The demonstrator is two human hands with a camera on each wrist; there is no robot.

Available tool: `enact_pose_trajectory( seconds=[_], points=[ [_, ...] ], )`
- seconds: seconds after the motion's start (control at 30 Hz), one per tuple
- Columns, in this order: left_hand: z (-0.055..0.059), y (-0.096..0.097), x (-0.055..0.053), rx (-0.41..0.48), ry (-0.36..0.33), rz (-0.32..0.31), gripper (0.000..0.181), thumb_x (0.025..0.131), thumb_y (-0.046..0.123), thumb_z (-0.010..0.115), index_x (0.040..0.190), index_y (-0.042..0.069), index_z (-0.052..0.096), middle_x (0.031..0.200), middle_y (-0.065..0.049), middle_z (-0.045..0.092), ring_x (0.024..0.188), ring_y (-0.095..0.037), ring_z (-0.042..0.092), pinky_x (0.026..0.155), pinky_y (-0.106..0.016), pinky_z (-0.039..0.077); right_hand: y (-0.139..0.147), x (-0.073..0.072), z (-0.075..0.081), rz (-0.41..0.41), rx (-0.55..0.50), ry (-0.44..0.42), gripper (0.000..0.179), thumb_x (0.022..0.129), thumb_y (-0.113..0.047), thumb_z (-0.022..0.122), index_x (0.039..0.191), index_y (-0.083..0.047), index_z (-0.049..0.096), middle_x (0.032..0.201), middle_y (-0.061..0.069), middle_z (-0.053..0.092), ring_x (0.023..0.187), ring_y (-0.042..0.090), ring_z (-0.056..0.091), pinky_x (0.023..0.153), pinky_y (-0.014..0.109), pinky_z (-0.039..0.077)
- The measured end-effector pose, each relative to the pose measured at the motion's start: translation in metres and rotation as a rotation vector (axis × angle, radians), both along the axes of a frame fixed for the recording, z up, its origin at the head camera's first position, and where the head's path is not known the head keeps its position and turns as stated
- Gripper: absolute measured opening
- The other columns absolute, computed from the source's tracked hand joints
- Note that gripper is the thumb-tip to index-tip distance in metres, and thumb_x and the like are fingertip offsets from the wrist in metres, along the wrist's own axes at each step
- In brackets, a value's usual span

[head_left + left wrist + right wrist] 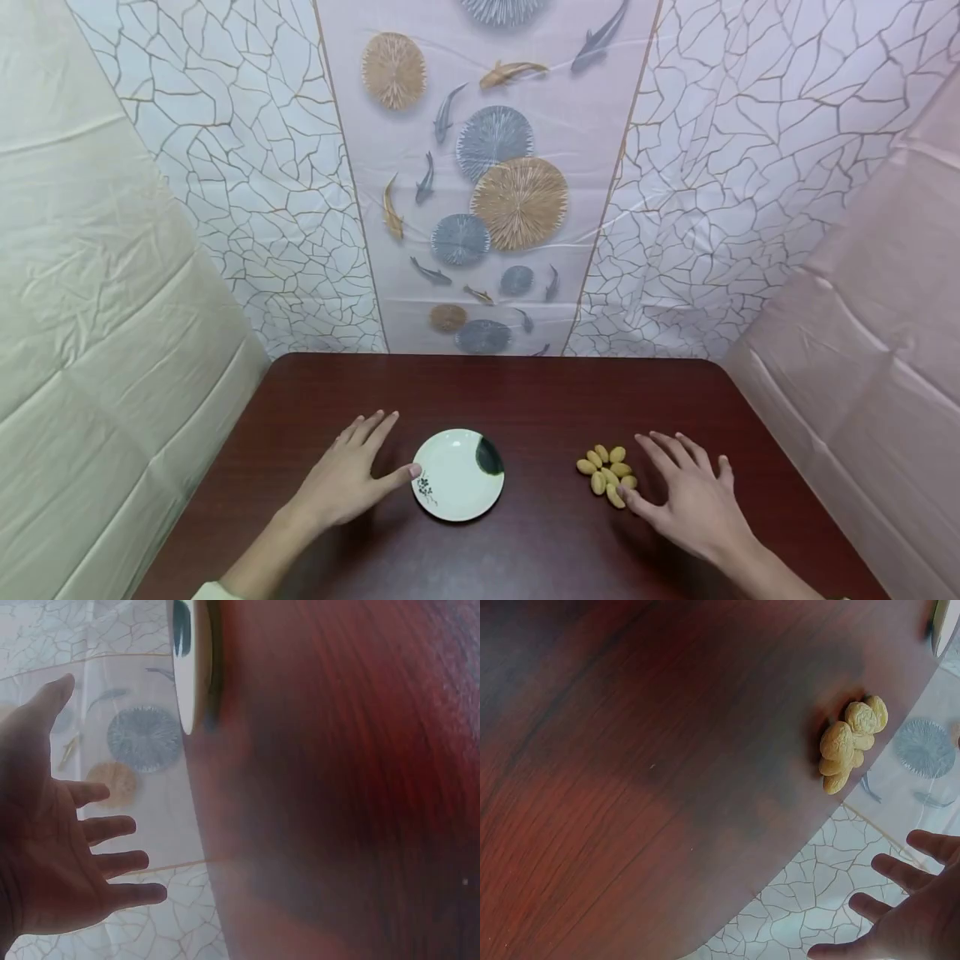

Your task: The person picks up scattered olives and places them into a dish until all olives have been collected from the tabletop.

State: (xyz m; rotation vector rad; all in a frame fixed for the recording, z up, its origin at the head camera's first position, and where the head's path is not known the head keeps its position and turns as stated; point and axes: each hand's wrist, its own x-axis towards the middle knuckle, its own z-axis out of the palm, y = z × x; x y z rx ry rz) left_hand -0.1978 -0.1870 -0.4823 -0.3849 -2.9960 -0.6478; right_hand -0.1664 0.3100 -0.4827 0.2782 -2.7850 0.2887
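Note:
A small white plate [457,492] with a dark green patch and a black plant motif lies on the dark red table. My left hand [348,479] is beside its left side, fingers spread, the thumb tip overlapping the rim in the head view. The left wrist view shows that hand's palm [52,847] with nothing in it. To the right of the plate sits a loose cluster of several wrinkled, yellow-tan oval pieces [611,472], like dried fruit. My right hand [693,500] hovers at the cluster's right, fingers spread and holding nothing; its thumb tip is close to the nearest pieces.
The reddish-brown wooden table [525,550] has rounded far corners. Behind it hangs a cloth [480,275] printed with fish and round shapes, between cracked-pattern panels. Pale quilted cloth walls [112,350] flank both sides.

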Motion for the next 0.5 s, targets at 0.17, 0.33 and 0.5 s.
enact_pose_trajectory(
  seconds=[0.17,0.33,0.5],
  points=[
    [-0.004,0.005,-0.001,-0.004,-0.044,-0.02,0.108,0.095,0.088,0.057,0.175,0.019,0.034,0.18,-0.015,0.037,0.168,-0.048,0.03,0.131,-0.071,0.031,-0.003,-0.002,-0.003,0.012,0.004,0.003,0.081,0.087,-0.059,0.086,0.153,-0.018,0.065,0.153,0.013,0.065,0.145,0.048,0.051,0.103,0.093,0.032],
    [-0.008,0.01,0.0,0.002,-0.079,-0.028,0.108,0.095,0.085,0.061,0.175,0.017,0.036,0.179,-0.016,0.038,0.167,-0.049,0.031,0.131,-0.071,0.031,-0.005,-0.003,-0.006,0.019,0.004,0.013,0.079,0.086,-0.059,0.087,0.151,-0.018,0.067,0.15,0.011,0.067,0.142,0.047,0.054,0.102,0.093,0.034],
    [-0.014,0.013,0.002,0.018,-0.104,-0.03,0.109,0.093,0.085,0.063,0.173,0.015,0.038,0.179,-0.017,0.039,0.166,-0.05,0.032,0.13,-0.072,0.033,-0.008,-0.004,-0.008,0.027,-0.003,0.013,0.077,0.086,-0.058,0.088,0.148,-0.016,0.069,0.147,0.012,0.069,0.138,0.046,0.056,0.102,0.094,0.034]
  ],
)
